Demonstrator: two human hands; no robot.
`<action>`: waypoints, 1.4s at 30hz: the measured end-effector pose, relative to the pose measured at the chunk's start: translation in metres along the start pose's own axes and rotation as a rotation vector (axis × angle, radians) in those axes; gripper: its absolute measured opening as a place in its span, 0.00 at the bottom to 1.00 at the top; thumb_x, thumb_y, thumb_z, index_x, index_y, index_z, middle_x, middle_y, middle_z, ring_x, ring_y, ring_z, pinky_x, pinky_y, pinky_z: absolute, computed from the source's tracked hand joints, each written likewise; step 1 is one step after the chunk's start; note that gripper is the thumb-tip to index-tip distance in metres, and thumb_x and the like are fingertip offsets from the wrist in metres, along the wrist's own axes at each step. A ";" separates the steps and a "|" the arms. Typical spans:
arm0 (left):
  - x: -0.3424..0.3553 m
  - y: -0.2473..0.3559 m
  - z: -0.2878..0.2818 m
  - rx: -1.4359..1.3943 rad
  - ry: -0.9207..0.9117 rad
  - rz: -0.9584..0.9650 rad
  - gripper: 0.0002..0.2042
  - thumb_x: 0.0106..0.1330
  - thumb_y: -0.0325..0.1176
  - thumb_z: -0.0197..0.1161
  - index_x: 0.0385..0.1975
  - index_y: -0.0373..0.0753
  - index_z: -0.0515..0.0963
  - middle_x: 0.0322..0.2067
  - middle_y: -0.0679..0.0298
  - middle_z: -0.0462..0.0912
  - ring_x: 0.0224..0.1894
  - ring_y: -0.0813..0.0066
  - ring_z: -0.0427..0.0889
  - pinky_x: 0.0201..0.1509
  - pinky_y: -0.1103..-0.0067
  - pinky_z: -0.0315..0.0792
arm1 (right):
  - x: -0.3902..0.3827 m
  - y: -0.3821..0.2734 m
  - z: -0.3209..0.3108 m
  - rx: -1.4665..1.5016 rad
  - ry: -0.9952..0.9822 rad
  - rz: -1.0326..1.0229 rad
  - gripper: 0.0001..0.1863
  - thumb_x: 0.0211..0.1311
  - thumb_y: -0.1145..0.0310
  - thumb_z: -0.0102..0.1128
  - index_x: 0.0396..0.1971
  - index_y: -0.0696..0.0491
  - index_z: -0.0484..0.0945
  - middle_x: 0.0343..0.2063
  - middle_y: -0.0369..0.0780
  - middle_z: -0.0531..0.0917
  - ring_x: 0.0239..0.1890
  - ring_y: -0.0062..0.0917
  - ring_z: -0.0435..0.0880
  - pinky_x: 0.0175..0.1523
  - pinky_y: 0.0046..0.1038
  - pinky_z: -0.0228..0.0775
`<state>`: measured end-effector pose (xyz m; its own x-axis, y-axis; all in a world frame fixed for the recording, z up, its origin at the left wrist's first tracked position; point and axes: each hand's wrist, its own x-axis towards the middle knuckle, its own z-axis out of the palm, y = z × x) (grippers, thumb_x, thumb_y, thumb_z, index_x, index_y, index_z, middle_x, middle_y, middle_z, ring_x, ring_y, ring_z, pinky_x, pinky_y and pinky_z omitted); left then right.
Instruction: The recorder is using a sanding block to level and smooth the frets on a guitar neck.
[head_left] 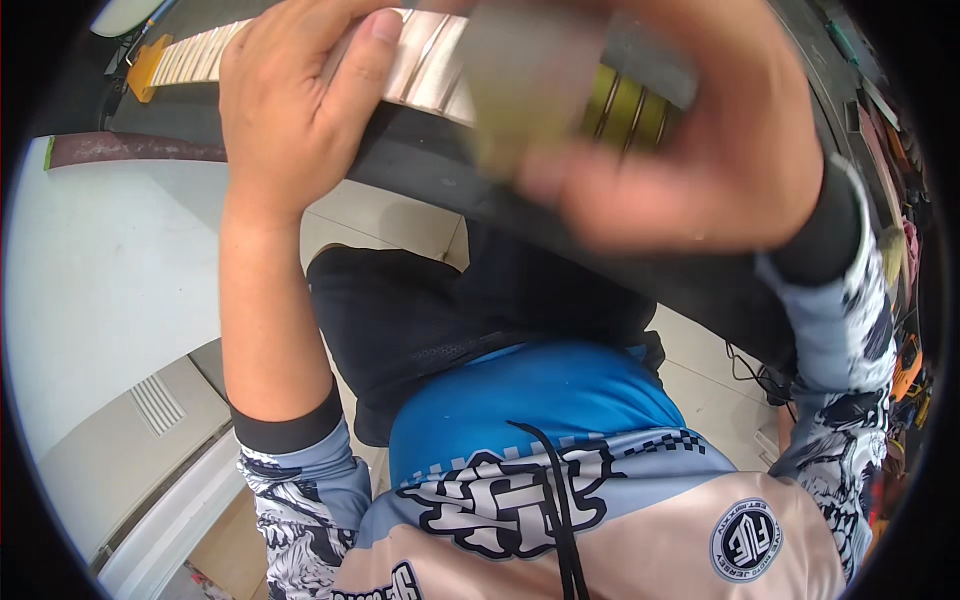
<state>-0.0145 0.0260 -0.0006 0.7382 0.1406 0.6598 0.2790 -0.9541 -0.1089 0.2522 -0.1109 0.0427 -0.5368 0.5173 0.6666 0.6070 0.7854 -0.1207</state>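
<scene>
1. Guitar neck (430,65) spanned the frame's top; probably stiff, lightish, scuff-prone, so edges seemed the safest hold.
2. Left hand (285,105) lay over it, upper left; honestly couldn't tell if it pinched.
3. Right hand (700,180), upper right: too blurry, grip unclear.

The guitar fretboard (428,72) has a satiny sheen, crossed by metal frets (638,120). The worktop (425,160) looks matt and mostly smooth. The jersey (540,400) is smooth, faintly shiny cloth; the trousers (385,315) are duller cloth. The floor tiles (390,215) look smooth, the white panel (130,260) smooth too.
</scene>
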 end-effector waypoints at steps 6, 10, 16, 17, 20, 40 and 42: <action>0.002 0.002 0.005 0.010 0.039 0.005 0.14 0.74 0.37 0.57 0.45 0.31 0.81 0.44 0.53 0.86 0.45 0.52 0.83 0.52 0.68 0.73 | -0.003 -0.015 0.004 0.034 0.004 -0.089 0.35 0.51 0.62 0.75 0.59 0.57 0.74 0.53 0.45 0.77 0.56 0.38 0.78 0.58 0.39 0.75; 0.016 0.023 0.001 -0.205 -0.093 -0.303 0.15 0.72 0.38 0.58 0.47 0.31 0.81 0.45 0.53 0.86 0.45 0.52 0.83 0.51 0.67 0.73 | -0.004 0.018 -0.001 -0.044 -0.005 0.260 0.34 0.51 0.62 0.75 0.59 0.57 0.74 0.53 0.46 0.77 0.56 0.38 0.78 0.58 0.39 0.75; 0.010 0.013 0.005 -0.172 -0.009 -0.163 0.15 0.70 0.38 0.59 0.46 0.32 0.81 0.44 0.54 0.86 0.44 0.54 0.83 0.51 0.67 0.73 | -0.001 0.006 0.006 -0.012 0.015 0.115 0.34 0.51 0.62 0.75 0.59 0.57 0.74 0.53 0.46 0.77 0.56 0.38 0.78 0.57 0.39 0.75; 0.009 0.011 0.007 -0.171 -0.008 -0.162 0.15 0.70 0.38 0.59 0.46 0.32 0.81 0.44 0.54 0.86 0.44 0.54 0.83 0.51 0.67 0.73 | -0.005 0.014 0.002 -0.022 0.007 0.234 0.34 0.51 0.62 0.75 0.59 0.57 0.75 0.53 0.46 0.77 0.56 0.38 0.78 0.57 0.39 0.75; -0.001 0.001 0.004 -0.016 -0.024 -0.008 0.16 0.68 0.38 0.59 0.48 0.33 0.81 0.47 0.53 0.86 0.48 0.51 0.83 0.53 0.66 0.73 | 0.003 -0.011 0.011 0.037 0.023 -0.033 0.34 0.51 0.62 0.75 0.59 0.57 0.75 0.53 0.46 0.77 0.56 0.38 0.78 0.57 0.39 0.75; 0.012 0.015 0.001 -0.186 -0.055 -0.217 0.15 0.77 0.36 0.52 0.44 0.33 0.84 0.41 0.55 0.87 0.43 0.60 0.84 0.50 0.71 0.74 | -0.027 0.061 -0.007 -0.184 -0.122 0.385 0.36 0.60 0.48 0.74 0.62 0.51 0.72 0.58 0.44 0.70 0.62 0.38 0.74 0.66 0.40 0.69; 0.011 0.014 0.002 -0.179 -0.054 -0.209 0.15 0.77 0.36 0.52 0.44 0.33 0.84 0.41 0.55 0.87 0.43 0.60 0.84 0.50 0.71 0.74 | -0.023 0.058 -0.009 -0.193 -0.143 0.415 0.37 0.59 0.47 0.76 0.63 0.50 0.72 0.57 0.45 0.72 0.63 0.38 0.74 0.66 0.41 0.70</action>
<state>-0.0016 0.0148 0.0037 0.7092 0.3489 0.6127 0.3192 -0.9337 0.1621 0.3048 -0.0807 0.0264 -0.2925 0.8262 0.4816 0.8778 0.4317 -0.2075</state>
